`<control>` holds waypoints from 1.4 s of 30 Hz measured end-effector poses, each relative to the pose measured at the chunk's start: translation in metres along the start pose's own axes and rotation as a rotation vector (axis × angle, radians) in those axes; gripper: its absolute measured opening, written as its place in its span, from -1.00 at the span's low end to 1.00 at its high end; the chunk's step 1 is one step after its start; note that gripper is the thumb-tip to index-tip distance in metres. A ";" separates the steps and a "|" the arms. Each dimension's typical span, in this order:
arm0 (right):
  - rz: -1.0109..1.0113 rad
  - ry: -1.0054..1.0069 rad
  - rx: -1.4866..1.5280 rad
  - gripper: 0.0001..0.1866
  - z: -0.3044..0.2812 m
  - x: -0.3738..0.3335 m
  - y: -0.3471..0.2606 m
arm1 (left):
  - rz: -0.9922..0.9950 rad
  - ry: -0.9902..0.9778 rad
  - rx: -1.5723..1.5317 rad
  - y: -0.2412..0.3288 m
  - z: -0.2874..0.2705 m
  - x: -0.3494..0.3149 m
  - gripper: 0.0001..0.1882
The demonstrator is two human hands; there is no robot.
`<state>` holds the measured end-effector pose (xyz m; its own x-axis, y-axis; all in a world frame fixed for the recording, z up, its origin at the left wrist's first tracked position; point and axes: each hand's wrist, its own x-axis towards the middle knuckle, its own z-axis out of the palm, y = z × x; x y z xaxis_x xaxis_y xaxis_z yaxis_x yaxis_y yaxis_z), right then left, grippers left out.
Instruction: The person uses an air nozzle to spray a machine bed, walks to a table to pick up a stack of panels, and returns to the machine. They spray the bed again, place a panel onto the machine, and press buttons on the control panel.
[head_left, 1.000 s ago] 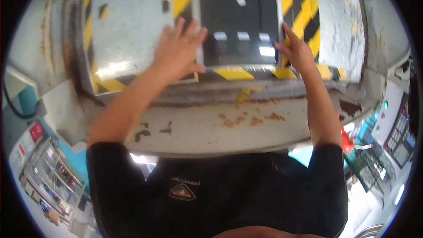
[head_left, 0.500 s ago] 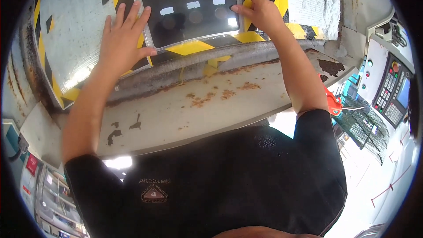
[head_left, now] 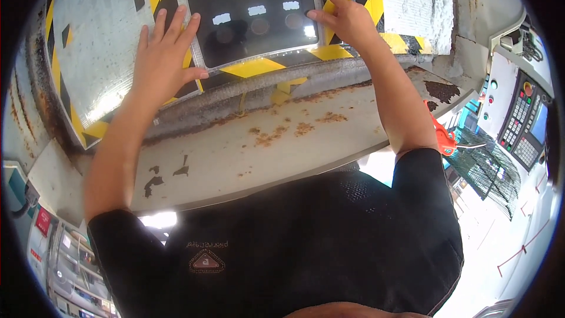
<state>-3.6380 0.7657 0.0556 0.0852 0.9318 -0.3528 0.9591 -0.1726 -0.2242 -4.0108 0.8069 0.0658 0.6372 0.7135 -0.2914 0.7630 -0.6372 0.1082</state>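
A dark, glossy rectangular panel (head_left: 250, 23) with small whitish patches and round marks lies within a silvery edge strip. Over the left strip, my left hand (head_left: 165, 53) rests flat with fingers spread and thumb pointing right; nothing is in its grasp. My right hand (head_left: 347, 20) is at the opposite edge, index finger and thumb stretched apart against the strip and the panel, the other fingers curled under and partly hidden. Yellow and black striped tape (head_left: 253, 68) surrounds the panel. The panel's far end runs out of view.
A whitish ledge (head_left: 282, 141) with rust spots and chipped paint runs in front of my body. Scuffed pale metal plates (head_left: 100, 41) flank the panel. To the right are an orange-red handled tool (head_left: 445, 138) and a machine control console (head_left: 524, 118) with keys and a screen.
Hardly anything differs. Both hands stay at the panel's edges, with only a very slight shift of the view.
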 end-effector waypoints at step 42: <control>0.862 0.809 0.277 -0.13 -0.172 -0.451 0.466 | 0.402 -0.781 -1.519 0.277 -0.065 -0.117 -0.20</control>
<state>-3.1830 0.3196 0.2664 0.9056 0.3907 0.1649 0.4230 -0.8047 -0.4166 -3.8675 0.5656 0.1914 0.9459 0.0092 -0.3244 0.2917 0.4143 0.8621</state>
